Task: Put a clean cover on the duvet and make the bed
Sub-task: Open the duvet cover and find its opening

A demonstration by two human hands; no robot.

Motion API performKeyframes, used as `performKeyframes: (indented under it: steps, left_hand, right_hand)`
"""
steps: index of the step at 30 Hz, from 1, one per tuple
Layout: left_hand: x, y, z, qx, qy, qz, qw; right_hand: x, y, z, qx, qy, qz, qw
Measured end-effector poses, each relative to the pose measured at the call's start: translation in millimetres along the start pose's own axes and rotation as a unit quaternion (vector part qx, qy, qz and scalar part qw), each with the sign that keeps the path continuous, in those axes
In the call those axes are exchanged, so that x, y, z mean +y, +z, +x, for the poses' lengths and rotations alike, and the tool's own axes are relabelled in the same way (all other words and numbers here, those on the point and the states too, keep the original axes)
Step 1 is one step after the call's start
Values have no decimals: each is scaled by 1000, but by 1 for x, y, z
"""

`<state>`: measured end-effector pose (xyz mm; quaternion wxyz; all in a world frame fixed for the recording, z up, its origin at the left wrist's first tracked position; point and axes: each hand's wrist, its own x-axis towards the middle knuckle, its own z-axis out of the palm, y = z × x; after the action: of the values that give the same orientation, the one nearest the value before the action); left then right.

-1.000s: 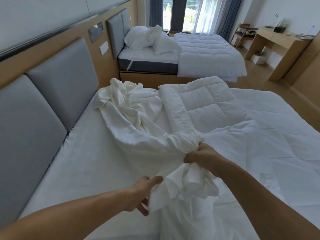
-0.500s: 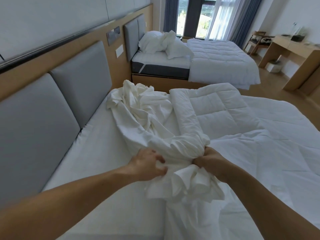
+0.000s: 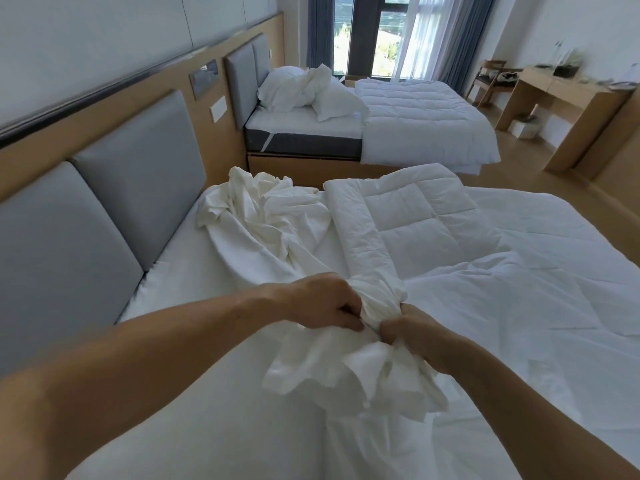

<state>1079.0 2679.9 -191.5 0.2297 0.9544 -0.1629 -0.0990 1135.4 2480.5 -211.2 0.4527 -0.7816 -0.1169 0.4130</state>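
Cover: we see the white cover (image 3: pixel 346 372) bunched in a crumpled wad at the near middle of the bed. Loose folds spill toward us below the hands, and the rest trails off in a rumpled strip to the mattress's far left corner.
Hands: our left hand (image 3: pixel 322 303) and right hand (image 3: pixel 412 334) sit close together, knuckles nearly touching, each with fingers curled tight on the gathered cover.
Sheet: a white sheet (image 3: pixel 180 358) lies smooth on the left half, beneath our left forearm.
Duvet: the quilted duvet (image 3: pixel 426 230) takes the right half. Its edge is turned back in a thick roll that runs down into the wad we hold.
Headboard: grey padded panels (image 3: pixel 138 174) on a wooden band line the wall at left.
Floor: pale wood floor (image 3: pixel 519 174) shows beyond the near bed.
Second bed: the second bed (image 3: pixel 415 133) lies further off with its own quilt spread flat and pillows (image 3: pixel 287 88) heaped at its head.
Bench: a wooden bench (image 3: pixel 568 95) stands by the right wall, with a white box (image 3: pixel 524 128) on the floor beneath.
Window: the window (image 3: pixel 374 32) at the far end is flanked by blue curtains (image 3: pixel 460 36).
Hard to make out: our fingertips are buried in cloth, so we cannot tell whether a duvet corner sits inside the wad. The bed's near and right edges are cut off, and the small items on the bench are blurred.
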Motion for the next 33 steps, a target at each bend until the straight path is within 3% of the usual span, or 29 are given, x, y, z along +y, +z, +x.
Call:
performKeyframes:
  steps: [3,6,9,14,20,23,27,30,33]
  left_hand:
    - [2,-15,10,-50,-67,-28,996]
    - [1,-11,9,-133,-137,-182,965]
    - [0,3,7,-130,-144,-291,937]
    - [-4,28,16,83,-122,-62,987]
    - [-2,26,19,90,-94,31,991]
    - [-2,20,17,132,-18,160,978]
    - [-13,6,24,271,125,263,918]
    - [-11,9,28,284,112,275,912]
    - [-7,28,26,316,37,203,926]
  right_hand:
    - [1,0,-3,-19,-3,4,1000]
    - [5,-3,-3,-14,-29,11,999]
    - [6,-9,-1,0,-45,66,997]
    - [5,-12,2,-33,-52,75,995]
    - [5,-6,2,-10,-68,83,994]
    - [2,-6,0,-29,-56,67,996]
    - [-4,-11,-2,-28,-11,-7,1000]
    - [-6,-10,-3,-6,-7,-19,1000]
    - [-4,-8,-2,8,-2,-10,1000]
